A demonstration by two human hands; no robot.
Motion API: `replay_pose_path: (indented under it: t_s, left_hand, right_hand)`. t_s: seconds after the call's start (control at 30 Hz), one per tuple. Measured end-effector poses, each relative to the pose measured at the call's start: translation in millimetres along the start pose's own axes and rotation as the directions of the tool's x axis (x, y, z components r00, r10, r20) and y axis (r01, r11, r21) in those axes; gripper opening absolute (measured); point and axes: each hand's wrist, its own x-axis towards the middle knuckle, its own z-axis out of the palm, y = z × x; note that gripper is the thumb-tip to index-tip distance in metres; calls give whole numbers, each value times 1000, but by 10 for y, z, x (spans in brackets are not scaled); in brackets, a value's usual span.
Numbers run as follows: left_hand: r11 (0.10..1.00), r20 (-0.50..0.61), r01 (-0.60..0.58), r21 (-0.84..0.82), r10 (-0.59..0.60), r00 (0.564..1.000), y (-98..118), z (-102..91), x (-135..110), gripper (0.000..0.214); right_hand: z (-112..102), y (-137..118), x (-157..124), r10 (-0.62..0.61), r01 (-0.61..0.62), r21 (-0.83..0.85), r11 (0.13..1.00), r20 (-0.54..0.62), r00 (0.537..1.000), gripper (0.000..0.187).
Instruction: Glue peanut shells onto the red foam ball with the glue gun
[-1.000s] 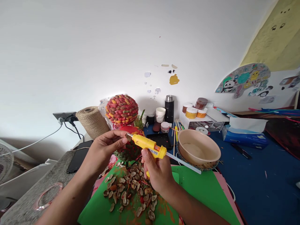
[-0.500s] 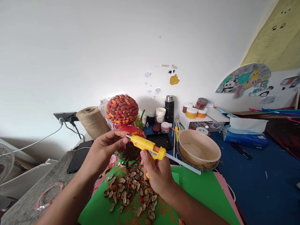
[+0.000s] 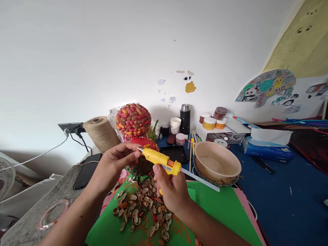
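My right hand (image 3: 170,189) grips a yellow glue gun (image 3: 160,160) by its handle, a clear glue stick (image 3: 202,179) poking out behind. The nozzle points left at my left hand (image 3: 116,160), whose thumb and fingers pinch something small I cannot make out right at the tip. Just behind both hands is a craft piece (image 3: 142,165) covered in green, red and orange shells. Below them a pile of loose painted shells (image 3: 143,210) lies on a green foam sheet (image 3: 220,208).
A tan bowl (image 3: 217,162) stands right of the hands. A shell-covered ball (image 3: 133,119), twine spool (image 3: 101,133), flask (image 3: 185,118), cups and paint jars (image 3: 209,123) line the wall. A tissue box (image 3: 268,150) lies on the blue table; a phone (image 3: 84,172) at left.
The glue gun and my right hand have shifted slightly left and down toward the left fingertips. The left hand has barely moved.
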Motion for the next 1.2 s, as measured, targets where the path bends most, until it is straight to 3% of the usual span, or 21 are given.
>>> replay_pose_path:
  t_s: [1.2]
  left_hand:
    - [1000, -41, -11, -19, 10, 999, 2, -52, -8, 43]
  right_hand:
    - [23, -4, 29, 3, -2, 28, 1000, -1, 1000, 71]
